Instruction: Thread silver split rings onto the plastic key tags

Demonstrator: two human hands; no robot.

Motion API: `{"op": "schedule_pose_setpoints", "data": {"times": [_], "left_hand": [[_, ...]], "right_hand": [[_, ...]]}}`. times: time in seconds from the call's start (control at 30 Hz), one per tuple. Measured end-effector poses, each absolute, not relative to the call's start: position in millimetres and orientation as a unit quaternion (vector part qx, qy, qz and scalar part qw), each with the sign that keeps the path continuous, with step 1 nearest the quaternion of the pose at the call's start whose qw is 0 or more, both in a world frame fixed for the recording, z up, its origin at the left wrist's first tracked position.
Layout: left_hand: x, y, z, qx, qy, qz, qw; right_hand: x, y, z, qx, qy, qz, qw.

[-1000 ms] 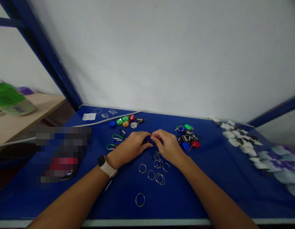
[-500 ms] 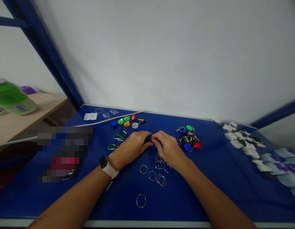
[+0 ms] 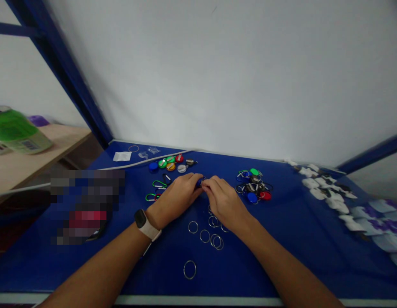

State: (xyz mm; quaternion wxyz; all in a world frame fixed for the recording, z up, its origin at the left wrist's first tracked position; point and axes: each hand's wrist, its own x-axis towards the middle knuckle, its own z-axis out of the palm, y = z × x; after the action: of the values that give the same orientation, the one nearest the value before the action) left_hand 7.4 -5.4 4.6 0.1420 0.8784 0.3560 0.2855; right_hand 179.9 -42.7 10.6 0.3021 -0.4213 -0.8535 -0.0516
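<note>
Close together over the middle of the table, my two hands work at one small item. My left hand [image 3: 184, 191], with a watch on its wrist, grips a blue badge reel [image 3: 199, 183] between thumb and fingers. The fingertips of my right hand [image 3: 222, 199] are pinched at the reel's right side; what they pinch is mostly hidden. Several loose metal split rings [image 3: 189, 227] lie below my hands. Left of my left hand are several carabiners [image 3: 159, 184], partly covered by it. Round badge reels [image 3: 170, 160] in several colours sit farther back.
Right of my hands is a pile of reels with rings and carabiners [image 3: 254, 187]. White pieces [image 3: 326, 192] line the table's right side. A pale cable [image 3: 137, 163] crosses the back left. A green-labelled container [image 3: 18, 130] stands on a wooden shelf [image 3: 66, 134] at left.
My hands have shifted slightly and turned at the fingertips, so more of the blue badge reel shows between them. The items on the table have stayed in place.
</note>
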Motion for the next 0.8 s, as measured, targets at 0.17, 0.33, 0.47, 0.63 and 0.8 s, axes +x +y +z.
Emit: {"op": "schedule_pose_setpoints", "data": {"times": [0.17, 0.33, 0.47, 0.63, 0.8], "left_hand": [[5.4, -4.3, 2.6, 0.868, 0.348, 0.327, 0.137], [4.8, -6.4, 8.8, 0.861, 0.334, 0.353, 0.149], [5.8, -7.4, 16.1, 0.847, 0.302, 0.395, 0.189], [5.9, -8.0, 21.5, 0.825, 0.283, 0.429, 0.234], [5.6, -8.5, 24.4, 0.8, 0.279, 0.452, 0.279]], "right_hand": [[187.4, -36.7, 11.1, -0.445, -0.804, 0.026, 0.394], [190.4, -34.4, 9.9, -0.462, -0.785, 0.044, 0.41], [189.5, -36.9, 12.9, -0.46, -0.787, 0.048, 0.408], [189.4, -38.0, 17.4, -0.443, -0.793, 0.041, 0.417], [189.8, -38.4, 17.2, -0.424, -0.804, 0.039, 0.415]]}}
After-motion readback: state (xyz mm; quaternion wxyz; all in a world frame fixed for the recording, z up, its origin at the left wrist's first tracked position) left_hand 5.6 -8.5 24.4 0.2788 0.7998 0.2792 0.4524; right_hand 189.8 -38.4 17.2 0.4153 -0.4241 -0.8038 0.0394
